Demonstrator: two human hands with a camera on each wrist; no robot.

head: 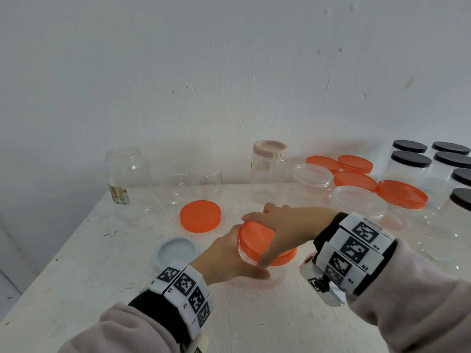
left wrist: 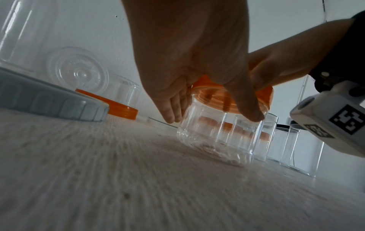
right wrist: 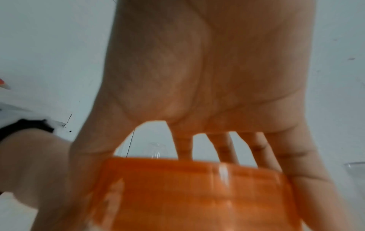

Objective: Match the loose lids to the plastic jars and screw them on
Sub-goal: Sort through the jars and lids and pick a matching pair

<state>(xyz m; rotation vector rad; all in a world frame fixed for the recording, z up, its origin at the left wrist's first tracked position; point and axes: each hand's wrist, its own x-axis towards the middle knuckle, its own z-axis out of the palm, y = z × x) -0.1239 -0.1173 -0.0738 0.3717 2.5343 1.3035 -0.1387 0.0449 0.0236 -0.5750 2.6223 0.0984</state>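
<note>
A short clear plastic jar [left wrist: 215, 140] stands on the white table near its front. An orange lid [head: 286, 256] sits on the jar's mouth. My left hand [head: 237, 250] grips the jar's side just under the lid, thumb on the near side and fingers on the far side. My right hand [head: 257, 238] arches over the lid from above, fingers and thumb curled round its rim. In the right wrist view the palm [right wrist: 197, 78] hovers over the orange lid [right wrist: 197, 187]. In the left wrist view the lid [left wrist: 264, 96] looks slightly tilted on the jar.
A loose orange lid [head: 200, 215] and an upturned grey-blue lid [head: 177, 251] lie left of the hands. Open clear jars [head: 126, 171] stand at the back left, a beige-lidded jar [head: 269, 171] at the back middle. Orange-lidded [head: 402, 194] and black-lidded jars [head: 410, 159] crowd the right.
</note>
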